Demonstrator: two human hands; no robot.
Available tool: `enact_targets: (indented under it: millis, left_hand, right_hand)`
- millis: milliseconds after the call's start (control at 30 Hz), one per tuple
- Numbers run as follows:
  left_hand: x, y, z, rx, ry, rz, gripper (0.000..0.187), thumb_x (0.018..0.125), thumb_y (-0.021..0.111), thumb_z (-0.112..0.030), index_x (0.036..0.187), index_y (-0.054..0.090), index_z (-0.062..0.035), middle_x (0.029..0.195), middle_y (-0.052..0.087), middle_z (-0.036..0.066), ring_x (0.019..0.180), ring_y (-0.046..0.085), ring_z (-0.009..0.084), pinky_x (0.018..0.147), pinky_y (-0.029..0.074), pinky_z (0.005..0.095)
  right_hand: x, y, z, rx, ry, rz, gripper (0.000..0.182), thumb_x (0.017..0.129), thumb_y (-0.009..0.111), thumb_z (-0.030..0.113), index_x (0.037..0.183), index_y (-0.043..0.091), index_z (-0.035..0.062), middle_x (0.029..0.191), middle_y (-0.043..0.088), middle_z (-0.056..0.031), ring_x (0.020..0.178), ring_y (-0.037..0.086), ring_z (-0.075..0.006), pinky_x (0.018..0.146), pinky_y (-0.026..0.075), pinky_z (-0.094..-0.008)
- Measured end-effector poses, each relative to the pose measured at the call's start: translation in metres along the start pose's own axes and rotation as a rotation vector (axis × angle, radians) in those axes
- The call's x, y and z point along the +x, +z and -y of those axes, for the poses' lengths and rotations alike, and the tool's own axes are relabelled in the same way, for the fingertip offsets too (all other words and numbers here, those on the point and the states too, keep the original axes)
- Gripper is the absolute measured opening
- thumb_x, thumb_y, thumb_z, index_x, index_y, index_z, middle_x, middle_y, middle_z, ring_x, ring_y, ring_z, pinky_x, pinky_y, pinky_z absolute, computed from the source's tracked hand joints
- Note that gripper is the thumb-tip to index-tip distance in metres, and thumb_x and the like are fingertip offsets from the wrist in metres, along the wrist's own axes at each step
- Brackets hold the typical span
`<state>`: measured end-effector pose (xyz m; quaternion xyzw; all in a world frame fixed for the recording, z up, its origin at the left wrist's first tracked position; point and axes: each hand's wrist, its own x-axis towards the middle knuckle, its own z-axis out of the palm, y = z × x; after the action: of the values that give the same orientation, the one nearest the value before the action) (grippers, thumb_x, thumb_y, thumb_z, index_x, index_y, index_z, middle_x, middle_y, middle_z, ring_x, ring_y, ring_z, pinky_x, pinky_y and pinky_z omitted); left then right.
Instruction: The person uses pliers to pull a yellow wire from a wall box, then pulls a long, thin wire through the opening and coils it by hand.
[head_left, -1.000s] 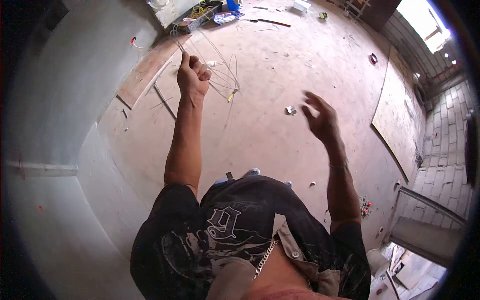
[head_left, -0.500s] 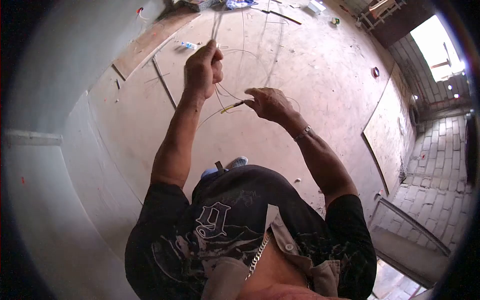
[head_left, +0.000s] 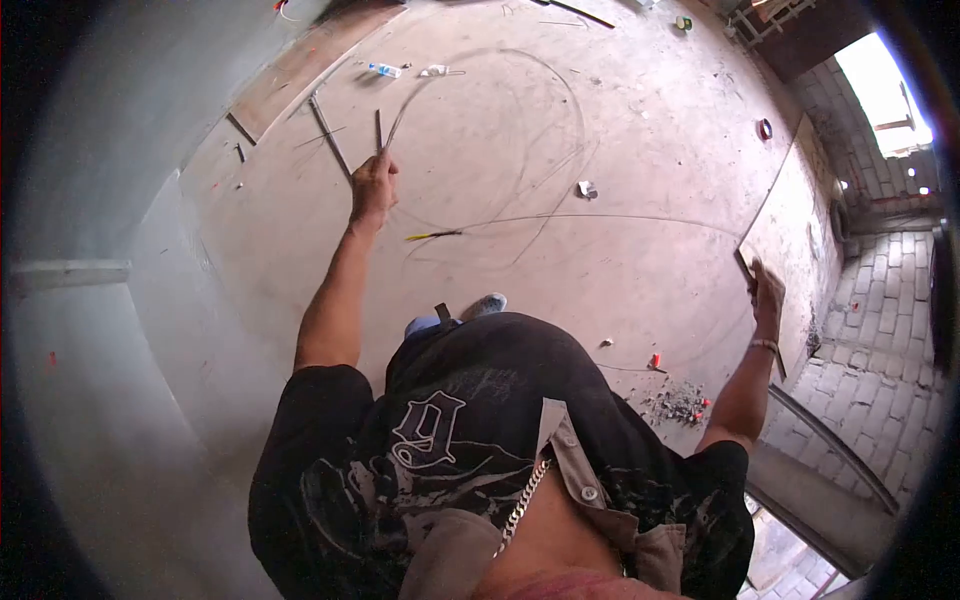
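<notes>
My left hand (head_left: 373, 190) is closed around a bundle of thin wire (head_left: 583, 118), whose wide, blurred loops spread forward and to the right over the floor. Out at the far right, my right hand (head_left: 767, 295) has its fingers closed at the end of a single strand (head_left: 620, 216) stretched across from the middle. Between the hands, in front of my body, a yellow and black wire tip (head_left: 434, 236) shows above the floor.
A plastic bottle (head_left: 384, 70) lies beyond my left hand. A crumpled scrap (head_left: 587, 190) lies mid-floor. Dark debris (head_left: 680, 405) is scattered near my right side. A large board (head_left: 790, 230) lies at right by the block wall (head_left: 870, 310). A smooth wall (head_left: 80, 380) rises at left.
My right hand has swung far out to the right, drawing a strand across. My left hand has come down and slightly left, and the wire loops have spread wider.
</notes>
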<state>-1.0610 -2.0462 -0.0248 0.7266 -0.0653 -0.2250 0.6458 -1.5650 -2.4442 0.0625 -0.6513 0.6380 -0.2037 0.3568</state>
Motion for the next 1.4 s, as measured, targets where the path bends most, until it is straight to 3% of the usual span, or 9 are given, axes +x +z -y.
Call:
enact_targets:
  millis: [100,400,433,500,600,733,1000,1267,1400]
  left_hand:
    - [-0.001,0.019,-0.023,-0.248,-0.068,0.020,0.034,0.087,0.051,-0.036,0.065,0.048,-0.0090,0.046,0.031,-0.006,0.034,0.023,0.0039,0.032,0.016,0.0222]
    - [-0.047,0.086,-0.050,0.073,0.006,0.435,0.031,0.083,0.054,-0.031,0.072,0.054,-0.0025,0.061,0.052,0.002,0.043,0.042,0.0084,0.037,0.037,0.0248]
    - [-0.027,0.084,-0.014,0.243,0.761,0.517,0.025,0.076,0.057,-0.026,0.076,0.056,-0.0012,0.071,0.057,0.004,0.056,0.050,0.0120,0.056,0.047,0.0273]
    - [-0.069,0.089,-0.053,0.187,0.204,0.600,0.017,0.071,0.049,-0.014,0.076,0.058,0.0000,0.071,0.057,0.004,0.068,0.052,0.0120,0.077,0.045,0.0296]
    - [-0.091,0.097,-0.055,0.378,0.209,0.602,0.025,0.084,0.054,-0.023,0.075,0.059,-0.0007,0.063,0.054,0.000,0.058,0.046,0.0063,0.053,0.041,0.0228]
    - [-0.115,0.107,-0.067,0.413,0.428,0.529,0.033,0.088,0.051,-0.029,0.075,0.059,-0.0004,0.059,0.052,0.002,0.057,0.045,0.0089,0.056,0.041,0.0260]
    - [-0.129,0.146,-0.077,0.421,0.478,0.452,0.034,0.090,0.048,-0.028,0.073,0.055,0.0012,0.060,0.053,0.004,0.061,0.047,0.0108,0.058,0.041,0.0282]
    - [-0.113,0.110,-0.040,0.759,0.728,0.168,0.026,0.085,0.052,-0.024,0.071,0.051,-0.0030,0.066,0.054,0.021,0.068,0.055,0.0393,0.052,0.042,0.0444]
    - [-0.093,0.059,-0.007,0.784,0.518,-0.114,0.033,0.086,0.048,-0.031,0.070,0.048,-0.0020,0.065,0.054,0.022,0.067,0.053,0.0429,0.053,0.041,0.0460]
  right_hand:
    - [0.025,-0.034,-0.130,-0.392,0.113,0.059,0.027,0.078,0.060,0.034,0.078,0.062,0.0077,0.057,0.057,-0.0030,0.040,0.046,-0.0085,0.033,0.030,-0.0232]
    - [-0.050,0.069,-0.034,-0.394,-0.445,0.410,0.028,0.070,0.068,0.026,0.073,0.060,-0.0009,0.070,0.062,-0.0129,0.064,0.059,-0.0193,0.061,0.047,-0.0303]
    - [-0.037,0.076,-0.043,-0.241,-0.390,0.470,0.028,0.070,0.069,0.025,0.071,0.058,-0.0011,0.066,0.061,-0.0111,0.065,0.059,-0.0161,0.061,0.047,-0.0303]
    - [-0.017,0.084,-0.048,-0.097,-0.413,0.511,0.025,0.070,0.069,0.021,0.073,0.058,-0.0014,0.067,0.061,-0.0090,0.065,0.057,-0.0129,0.060,0.046,-0.0287]
    - [-0.014,0.070,-0.014,0.008,-0.469,0.489,0.023,0.068,0.071,0.017,0.079,0.061,-0.0003,0.068,0.061,-0.0083,0.066,0.057,-0.0123,0.060,0.047,-0.0283]
    - [0.000,0.066,0.010,-0.318,-1.049,0.548,0.029,0.065,0.074,0.026,0.075,0.061,0.0021,0.066,0.062,-0.0100,0.058,0.059,-0.0167,0.056,0.049,-0.0279]
    - [-0.120,0.157,0.128,-0.321,-1.103,1.168,0.030,0.078,0.059,0.033,0.087,0.064,0.0051,0.085,0.063,-0.0145,0.079,0.061,-0.0303,0.071,0.048,-0.0375]
    - [-0.011,0.139,0.117,0.100,-1.235,0.737,0.012,0.077,0.060,0.013,0.083,0.066,0.0041,0.082,0.066,-0.0096,0.073,0.063,-0.0192,0.068,0.049,-0.0291]
    - [0.110,0.011,0.049,0.393,-0.689,0.158,0.016,0.083,0.054,0.015,0.078,0.063,0.0027,0.066,0.059,-0.0014,0.056,0.050,-0.0095,0.053,0.042,-0.0242]
